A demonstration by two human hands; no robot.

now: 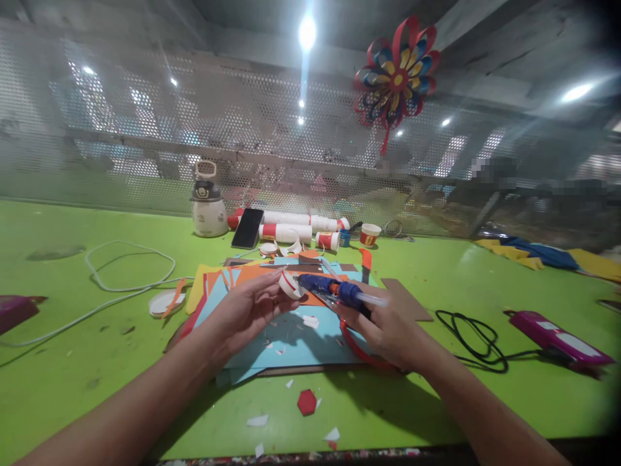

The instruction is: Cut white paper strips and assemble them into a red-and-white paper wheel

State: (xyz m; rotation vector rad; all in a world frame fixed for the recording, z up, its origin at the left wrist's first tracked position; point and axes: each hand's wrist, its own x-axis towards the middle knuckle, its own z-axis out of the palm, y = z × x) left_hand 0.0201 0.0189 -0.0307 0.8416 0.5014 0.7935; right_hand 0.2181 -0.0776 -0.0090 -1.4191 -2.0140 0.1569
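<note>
My left hand grips a small white ring with a red stripe, which looks like a piece cut from a paper cup. In my right hand is a blue hot glue gun, a clear glue stick jutting from its back end. The gun's nozzle points left and meets the ring, or comes very close to it. Red-handled scissors lie under my right hand, partly hidden by it. Below both hands are stacked sheets of light blue paper with white scraps on them.
Stacked paper cups, a phone and a bottle stand at the back. A purple power strip with a black cable lies right. On the left are a white cable and a lid. A red hexagon lies in front.
</note>
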